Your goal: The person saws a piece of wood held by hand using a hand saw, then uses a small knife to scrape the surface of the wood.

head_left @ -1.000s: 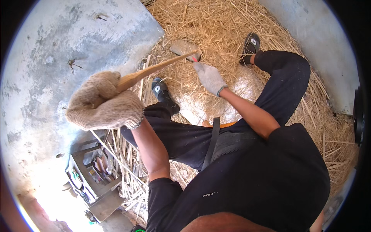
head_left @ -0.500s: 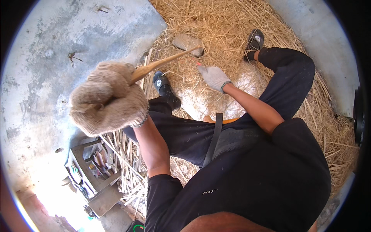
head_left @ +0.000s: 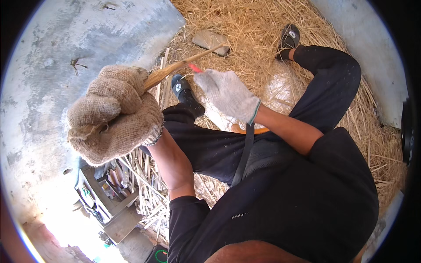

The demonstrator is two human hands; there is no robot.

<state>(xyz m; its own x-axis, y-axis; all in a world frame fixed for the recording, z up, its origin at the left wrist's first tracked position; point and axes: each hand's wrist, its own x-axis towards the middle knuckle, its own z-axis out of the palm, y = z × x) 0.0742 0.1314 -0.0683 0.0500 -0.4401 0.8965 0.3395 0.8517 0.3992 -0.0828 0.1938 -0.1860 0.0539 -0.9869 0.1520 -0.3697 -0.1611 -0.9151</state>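
Note:
My left hand [head_left: 116, 115], in a thick brownish knit glove, is closed around a tapered strip of pale wood or bamboo [head_left: 169, 71]. The strip slants up to the right, its thin end pointing away from me. My right hand [head_left: 230, 93] wears a thinner whitish knit glove and is closed. A small red piece [head_left: 194, 68] sticks out of its fingers, close beside the strip; whether they touch I cannot tell. The rest of that red object is hidden by the glove.
A flat stone [head_left: 206, 39] lies on the straw [head_left: 250, 30] ahead. At lower left stands a wooden box of odds and ends [head_left: 107, 197], beside loose split strips [head_left: 153, 195]. A bluish wall [head_left: 109, 35] rises on my left. An orange curved thing [head_left: 258, 130] rests by my lap.
My right hand has moved left with the red piece, coming in close to the strip. My left hand has shifted slightly left, still gripping the strip.

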